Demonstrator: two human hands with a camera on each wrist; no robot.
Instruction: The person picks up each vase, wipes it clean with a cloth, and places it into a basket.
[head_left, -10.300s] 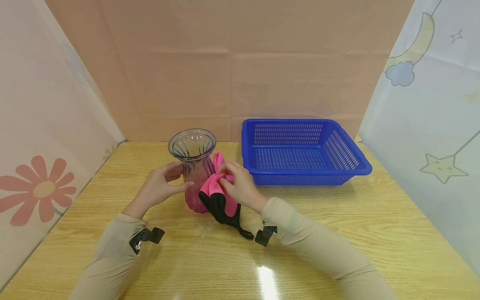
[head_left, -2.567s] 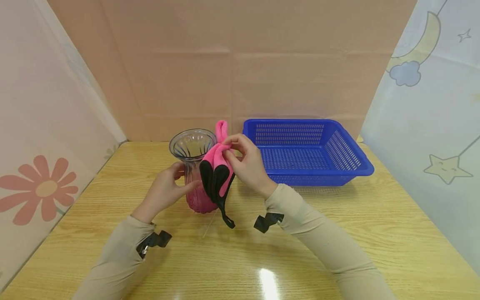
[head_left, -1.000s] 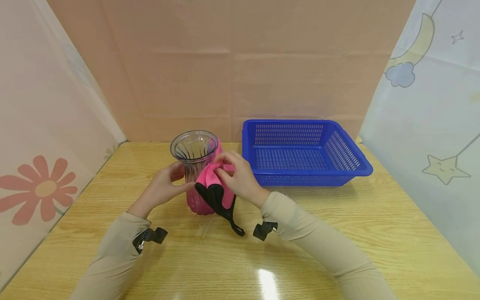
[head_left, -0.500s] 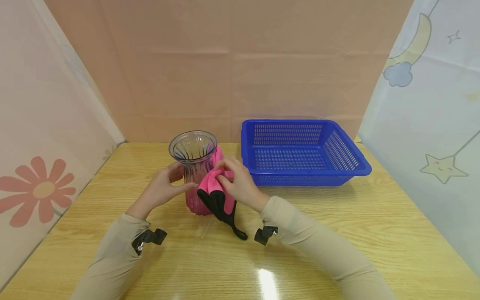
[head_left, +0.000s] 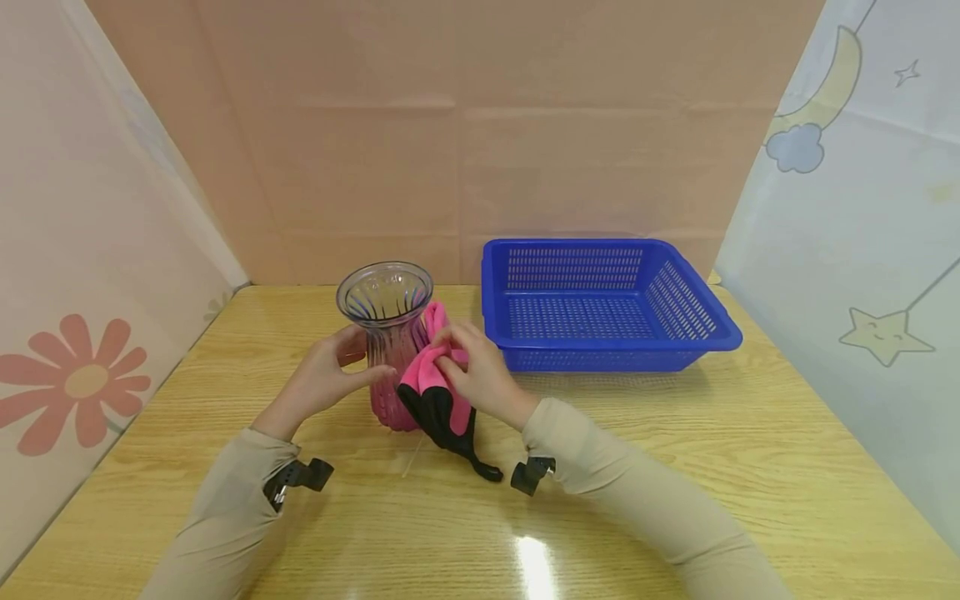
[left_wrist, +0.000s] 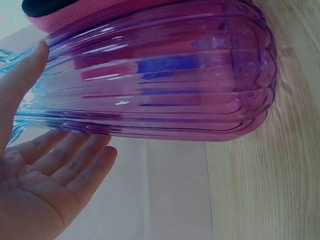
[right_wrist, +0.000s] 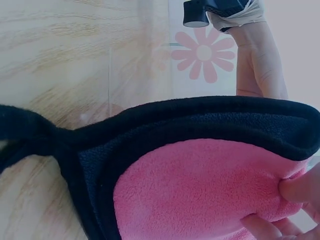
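A ribbed glass vase [head_left: 386,408], bluish at its flared rim and pink toward the base, stands upright on the table. My left hand [head_left: 318,379] holds it from the left, thumb on the near side and fingers behind. In the left wrist view, thumb and fingers span the vase near its narrow neck. With thumb and fingertips, my right hand [head_left: 480,367] pinches a bunched pink cloth [right_wrist: 175,195] with black edging and a black loop. The cloth lies against the vase's right side, its loop hanging down toward the table. Part of the cloth is hidden behind my fingers.
A blue perforated plastic basket [head_left: 600,343] sits at the back right of the wooden table [head_left: 675,483], with nothing in it. Behind the table rises a plain tan backdrop [head_left: 465,167]. Printed sheets flank both sides.
The cloth and right hand were up near the rim 2.6 seconds ago and are now lower on the vase's right side. During the last second they slid slightly down. Left hand and vase stay put.
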